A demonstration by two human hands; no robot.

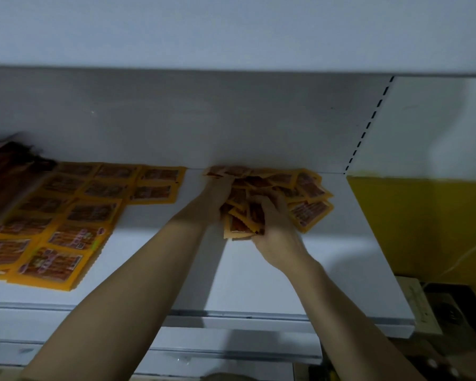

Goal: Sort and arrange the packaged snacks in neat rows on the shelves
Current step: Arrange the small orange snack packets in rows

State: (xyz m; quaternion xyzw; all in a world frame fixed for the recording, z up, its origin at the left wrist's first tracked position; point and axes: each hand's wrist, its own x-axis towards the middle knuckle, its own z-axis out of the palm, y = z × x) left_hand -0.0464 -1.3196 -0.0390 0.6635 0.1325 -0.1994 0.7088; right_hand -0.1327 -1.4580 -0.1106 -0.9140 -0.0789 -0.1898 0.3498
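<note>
both hands work in a loose heap of orange snack packets (294, 188) lying on the white shelf (259, 270), at about one o'clock from the middle of the view and close to the back wall. the left hand (217, 196) reaches into the heap's left edge, its fingers buried among the packets, so i cannot tell how its grip stands. the right hand (275, 229) has its fingers curled round a small bunch of packets (242, 224) at the heap's near edge, gripping them. at nine o'clock, well apart from the heap, more orange packets lie flat in neat rows (80, 213) on the same shelf. beyond them, at the far left edge, sits a darker stack of packages (8, 171), blurred. a yellow panel (423, 221) stands at three o'clock, beside the shelf's right end.
</note>
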